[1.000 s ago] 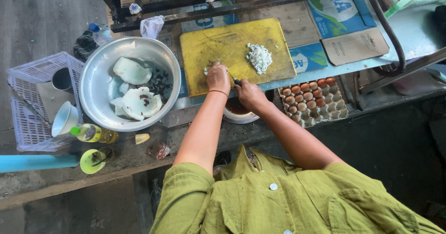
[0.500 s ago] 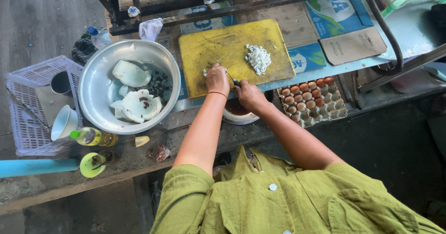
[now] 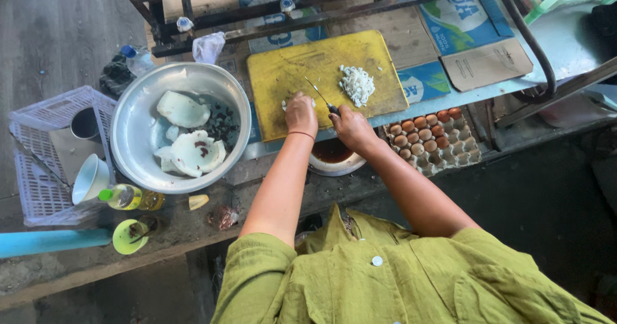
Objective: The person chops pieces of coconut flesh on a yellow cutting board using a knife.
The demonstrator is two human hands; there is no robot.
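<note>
knife in closed right hand

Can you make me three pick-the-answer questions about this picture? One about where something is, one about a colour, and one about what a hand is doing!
1. Where is the egg tray?
A. inside the metal bowl
B. right of the right hand
C. on the cutting board

2. What colour is the cutting board?
A. yellow
B. red
C. white

3. What is the right hand doing?
A. resting open
B. holding an egg
C. gripping a knife

Answers: 1 B, the eggs sit beside the board, past that hand. 2 A, its bare surface is yellow. 3 C, the fingers close on the handle while the left hand presses down on white pieces.
</note>
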